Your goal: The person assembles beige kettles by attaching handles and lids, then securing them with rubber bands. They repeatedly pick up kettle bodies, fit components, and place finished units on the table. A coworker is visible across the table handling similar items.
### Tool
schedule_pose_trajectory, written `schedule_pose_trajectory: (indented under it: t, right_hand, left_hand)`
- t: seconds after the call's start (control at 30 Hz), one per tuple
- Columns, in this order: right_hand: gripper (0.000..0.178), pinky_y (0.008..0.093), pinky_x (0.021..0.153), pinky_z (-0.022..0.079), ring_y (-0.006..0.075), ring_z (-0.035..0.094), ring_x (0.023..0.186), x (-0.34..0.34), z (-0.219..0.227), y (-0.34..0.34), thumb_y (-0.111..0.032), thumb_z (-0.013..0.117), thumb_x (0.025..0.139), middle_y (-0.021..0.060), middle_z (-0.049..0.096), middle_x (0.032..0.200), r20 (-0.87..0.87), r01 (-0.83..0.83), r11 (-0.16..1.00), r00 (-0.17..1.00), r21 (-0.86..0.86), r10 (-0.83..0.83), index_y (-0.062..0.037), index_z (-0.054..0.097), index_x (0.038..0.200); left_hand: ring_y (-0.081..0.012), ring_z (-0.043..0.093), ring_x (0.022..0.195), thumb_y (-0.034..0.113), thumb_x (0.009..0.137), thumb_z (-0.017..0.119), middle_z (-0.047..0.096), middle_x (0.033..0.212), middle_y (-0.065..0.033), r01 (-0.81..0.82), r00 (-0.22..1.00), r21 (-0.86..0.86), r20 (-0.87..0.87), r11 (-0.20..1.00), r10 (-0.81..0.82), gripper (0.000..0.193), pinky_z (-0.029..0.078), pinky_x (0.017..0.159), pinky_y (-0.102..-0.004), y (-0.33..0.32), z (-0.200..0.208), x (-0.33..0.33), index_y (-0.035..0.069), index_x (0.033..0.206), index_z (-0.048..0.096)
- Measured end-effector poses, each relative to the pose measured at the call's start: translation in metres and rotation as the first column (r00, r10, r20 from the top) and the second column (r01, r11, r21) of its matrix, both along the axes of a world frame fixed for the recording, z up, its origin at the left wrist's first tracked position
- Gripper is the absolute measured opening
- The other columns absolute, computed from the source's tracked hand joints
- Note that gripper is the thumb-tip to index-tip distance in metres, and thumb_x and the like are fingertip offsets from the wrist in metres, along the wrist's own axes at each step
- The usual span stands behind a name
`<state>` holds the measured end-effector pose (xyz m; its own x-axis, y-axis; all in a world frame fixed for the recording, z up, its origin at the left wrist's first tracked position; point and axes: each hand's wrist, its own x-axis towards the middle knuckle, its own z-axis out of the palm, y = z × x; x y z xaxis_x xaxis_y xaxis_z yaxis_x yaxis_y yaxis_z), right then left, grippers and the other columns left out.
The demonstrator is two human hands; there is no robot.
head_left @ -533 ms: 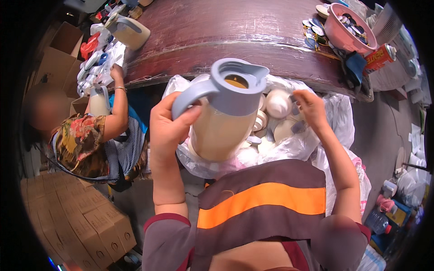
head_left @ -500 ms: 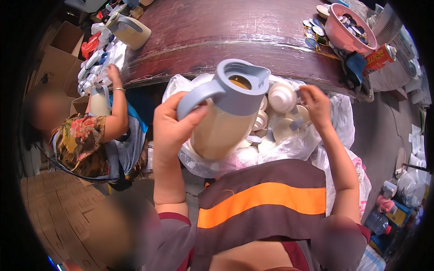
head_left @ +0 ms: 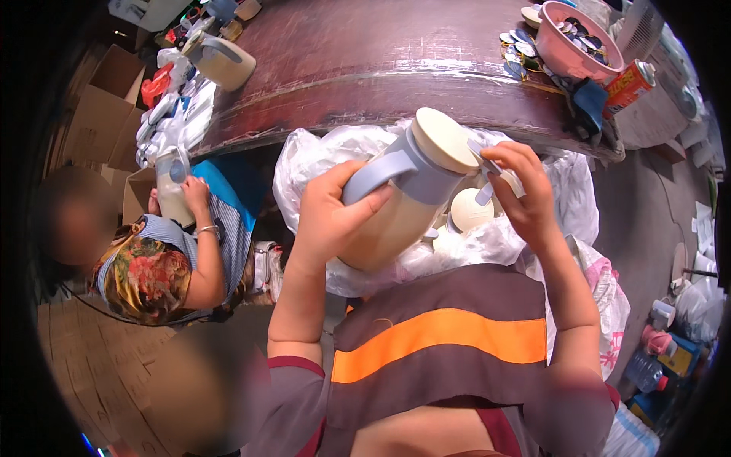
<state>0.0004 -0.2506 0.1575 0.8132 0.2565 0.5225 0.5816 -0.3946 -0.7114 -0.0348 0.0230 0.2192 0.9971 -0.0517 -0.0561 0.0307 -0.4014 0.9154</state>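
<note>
My left hand (head_left: 332,209) is wrapped round the grey-blue handle of a beige thermos jug (head_left: 400,217), which leans with its top toward the right. A round cream lid (head_left: 443,139) sits over the jug's mouth; whether it is fully seated I cannot tell. Pinched at the lid's grey-blue tab, by the spout side, is my right hand (head_left: 525,190). Beneath both hands, an opened white plastic bag (head_left: 308,156) holds several loose cream lids (head_left: 472,210) with grey-blue tabs.
A dark red table (head_left: 365,53) lies ahead, bearing another jug (head_left: 225,65) and a pink basin (head_left: 567,46) of small round parts. An orange-red can (head_left: 629,87) stands at its right edge. At left, a co-worker (head_left: 156,263) handles a similar jug (head_left: 173,190); cardboard boxes (head_left: 99,350) surround them.
My right hand has brought a lid from the bag onto the jug's open mouth. The jug has shifted slightly right. The co-worker's arm has drawn back from the table to the jug.
</note>
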Motion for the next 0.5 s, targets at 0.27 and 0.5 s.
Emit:
schedule_pose_trajectory:
  t: [0.27,0.5]
  right_hand:
    - [0.073,0.0424,0.094,0.043,0.0383,0.054,0.112,0.018,0.026,0.04,-0.049,0.067,0.08,0.0216,0.054,0.122,-0.195,-0.035,0.982,0.981,-0.184,-0.002,-0.0059,0.044,0.135]
    - [0.068,0.0455,0.09,0.046,0.0378,0.055,0.107,-0.004,0.023,0.039,-0.054,0.074,0.071,0.0211,0.049,0.126,0.335,-0.429,0.864,0.799,-0.261,0.499,-0.0159,0.059,0.125]
  left_hand:
    - [-0.0063,0.055,0.073,0.008,0.075,0.068,0.062,0.078,0.0,0.142,0.985,0.037,0.089,0.989,-0.145,0.023,0.043,0.065,-0.0214,-0.015,-0.002,0.011,-0.002,0.096,0.066]
    - [-0.0067,0.054,0.072,-0.001,0.064,0.058,0.061,0.077,-0.0004,0.499,0.863,-0.071,-0.048,0.864,-0.502,0.03,0.043,0.064,-0.0215,0.046,0.008,0.042,-0.002,0.093,0.066]
